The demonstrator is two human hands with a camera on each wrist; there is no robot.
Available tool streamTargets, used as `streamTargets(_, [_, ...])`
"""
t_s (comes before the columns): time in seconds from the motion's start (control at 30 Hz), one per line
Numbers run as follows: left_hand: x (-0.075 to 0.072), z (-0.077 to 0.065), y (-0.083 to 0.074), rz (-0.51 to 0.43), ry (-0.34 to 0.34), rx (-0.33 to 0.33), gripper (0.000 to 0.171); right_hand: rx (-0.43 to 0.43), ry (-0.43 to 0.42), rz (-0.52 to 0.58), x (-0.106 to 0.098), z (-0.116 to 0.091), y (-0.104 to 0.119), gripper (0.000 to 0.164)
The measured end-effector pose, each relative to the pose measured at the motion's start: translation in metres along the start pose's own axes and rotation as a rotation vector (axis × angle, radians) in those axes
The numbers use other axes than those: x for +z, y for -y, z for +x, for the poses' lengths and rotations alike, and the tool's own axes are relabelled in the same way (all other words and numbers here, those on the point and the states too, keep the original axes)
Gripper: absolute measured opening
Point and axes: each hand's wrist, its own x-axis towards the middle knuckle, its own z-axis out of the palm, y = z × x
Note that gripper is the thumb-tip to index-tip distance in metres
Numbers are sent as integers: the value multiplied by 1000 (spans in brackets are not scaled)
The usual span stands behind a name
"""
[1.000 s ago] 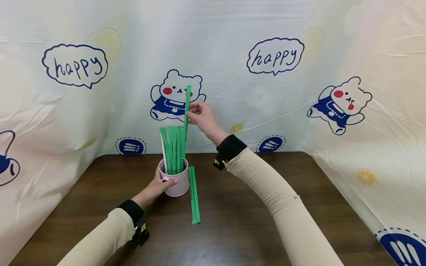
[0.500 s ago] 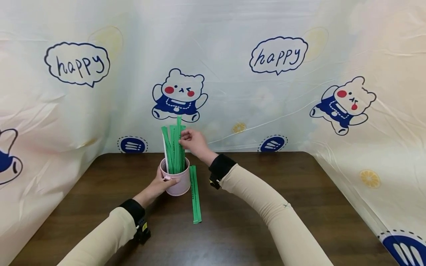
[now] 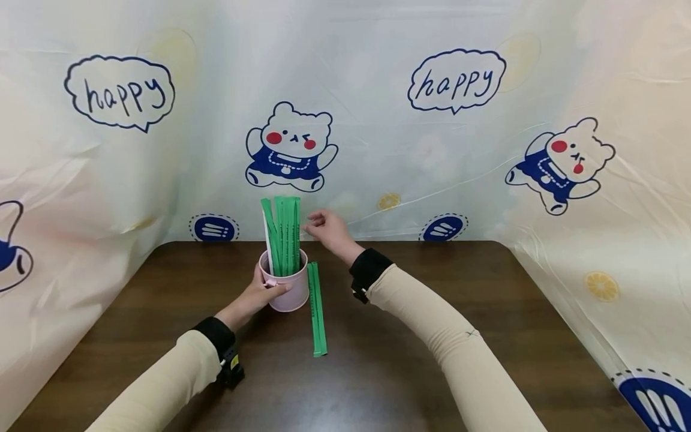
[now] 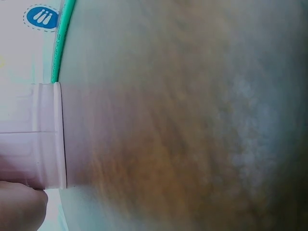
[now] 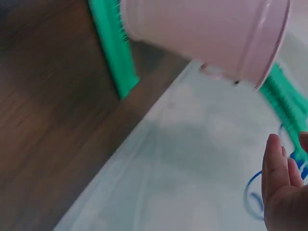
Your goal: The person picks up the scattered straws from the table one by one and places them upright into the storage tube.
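Observation:
Long green wrapped straws point(image 3: 288, 234) stand in a small pink bucket point(image 3: 288, 295), their upper ends rising well above its rim. My left hand point(image 3: 251, 301) grips the bucket at its left side, with the thumb across the front; the other fingers are mostly hidden. Just right of the straws, my right hand point(image 3: 330, 233) hovers with loosely bent fingers and holds nothing. It is apart from the bucket in the right wrist view too. On the table, right beside the bucket, lie what look like two more green straws point(image 3: 317, 315) side by side.
The dark wooden table point(image 3: 410, 336) ends at a back edge behind the bucket. A pale cloth curtain point(image 3: 372, 72) printed with bears hangs behind it and along both sides.
My right hand has lowered a green straw into the bucket among the others, let go of it and drawn slightly right. My left hand has kept its grip on the bucket.

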Motion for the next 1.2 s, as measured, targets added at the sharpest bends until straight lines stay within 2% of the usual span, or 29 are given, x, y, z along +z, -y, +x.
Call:
streamTargets(0.07, [-1, 1, 0, -2, -8, 3, 104, 31, 7, -24, -5, 0, -9, 32])
streamTargets(0.17, [0, 1, 1, -8, -6, 12, 104, 103, 93, -160, -5, -6, -30, 29])
streamTargets(0.3, [4, -1, 2, -2, 2, -12, 105, 178, 250, -349, 7, -16, -58, 20])
streamTargets(0.37, [5, -2, 3, 7, 1, -30, 106, 196, 286, -369, 16, -18, -68, 5])
streamTargets(0.4, [5, -2, 4, 8, -2, -35, 106, 197, 292, -372, 20, -19, -72, 8])
streamTargets(0.5, [5, -2, 5, 8, -11, -38, 107, 184, 281, -373, 31, -20, -79, 38])
streamTargets(0.6, [3, 0, 4, 6, -12, -32, 108, 150, 269, -393, 38, -19, -82, 53])
streamTargets(0.87, [2, 0, -1, -3, -6, 5, 103, 69, 237, -507, 44, -21, -78, 54])
streamTargets(0.97, [2, -1, -2, -10, -11, 9, 104, 65, 219, -556, 42, -23, -77, 51])
streamTargets(1.03, [2, -1, -2, -10, -15, 5, 104, 84, 207, -572, 39, -23, -77, 50])
streamTargets(1.1, [2, -1, -2, -8, -15, -4, 105, 147, 210, -569, 35, -22, -78, 50])
streamTargets(1.2, [2, -1, -1, -4, -12, -17, 104, 258, 201, -468, 24, -21, -82, 49])
